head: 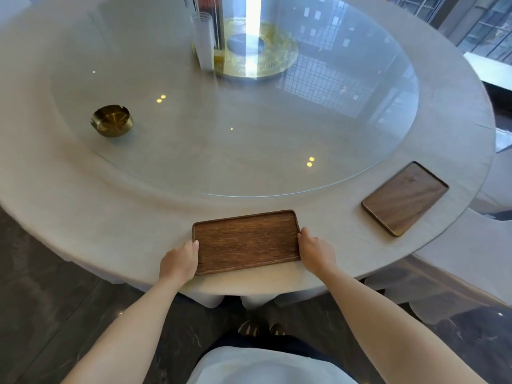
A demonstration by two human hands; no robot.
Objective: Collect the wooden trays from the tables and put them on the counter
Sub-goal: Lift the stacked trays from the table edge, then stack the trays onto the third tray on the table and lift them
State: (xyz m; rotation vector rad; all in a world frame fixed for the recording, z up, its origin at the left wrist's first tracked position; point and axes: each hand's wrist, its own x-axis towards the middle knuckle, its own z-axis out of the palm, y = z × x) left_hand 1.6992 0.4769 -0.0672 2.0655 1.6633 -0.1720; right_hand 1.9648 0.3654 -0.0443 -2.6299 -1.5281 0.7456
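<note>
A brown wooden tray (246,241) lies flat near the front edge of a round table (110,217) covered in a pale cloth. My left hand (179,261) grips its left short edge, thumb on the rim. My right hand (315,251) grips the right short edge the same way. The tray still rests on the cloth. A second, darker wooden tray (405,198) lies at an angle near the table's right edge, untouched.
A glass turntable (235,151) covers the table's middle. On it stand a brass ashtray (112,121) at the left and a tall holder (206,37) on a gold centre disc (260,48). Dark floor (55,314) lies below; a pale covered chair (471,259) sits at the right.
</note>
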